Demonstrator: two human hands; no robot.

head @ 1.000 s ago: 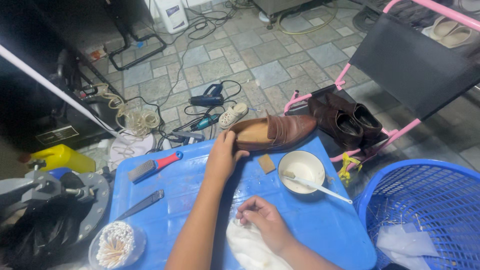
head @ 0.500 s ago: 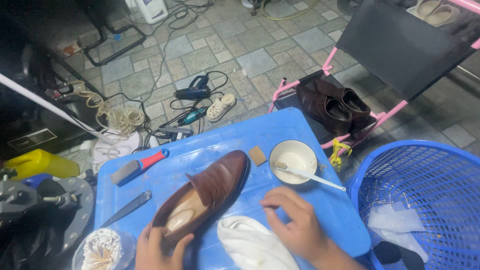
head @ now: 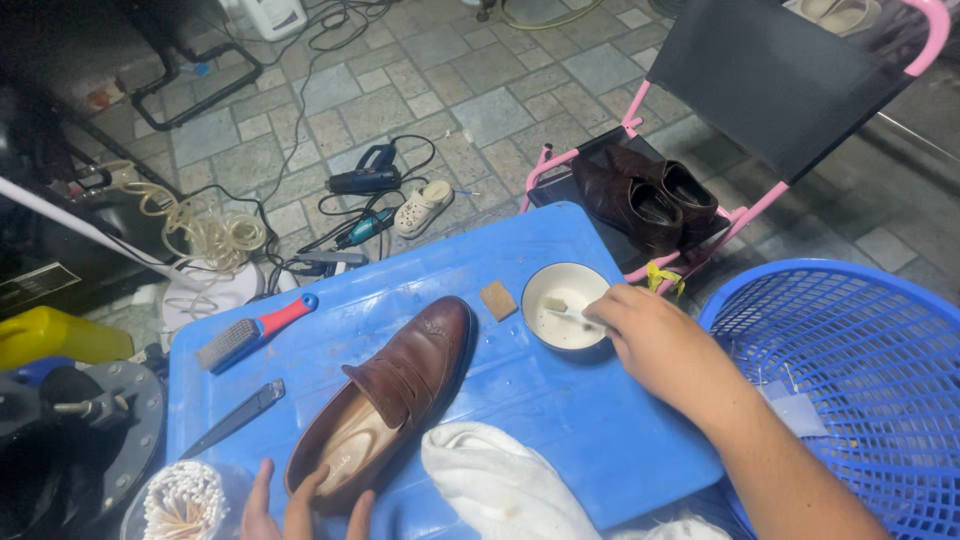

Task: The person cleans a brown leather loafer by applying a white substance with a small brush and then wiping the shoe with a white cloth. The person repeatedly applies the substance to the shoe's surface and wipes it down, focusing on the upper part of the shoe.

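Observation:
A brown leather loafer (head: 395,390) lies on the blue plastic table (head: 560,420), toe pointing away from me. My left hand (head: 300,505) grips its heel at the bottom edge of the view. My right hand (head: 650,335) reaches to a small white bowl (head: 565,305) and holds the handle of a small brush (head: 560,310) whose head rests inside the bowl. A small tan sponge block (head: 497,300) sits just left of the bowl. A white cloth (head: 500,485) lies bunched near the front edge of the table.
A red-handled brush (head: 250,335) and a dark metal tool (head: 235,420) lie on the table's left. A tub of cotton swabs (head: 185,500) stands at the front left. A blue basket (head: 850,380) is at right. A dark shoe pair (head: 645,195) rests on a pink-framed chair. Cables cover the floor.
My left hand pulled the loafer from the table's far edge toward me and now holds its heel. My right hand left the white cloth and moved to the brush in the bowl.

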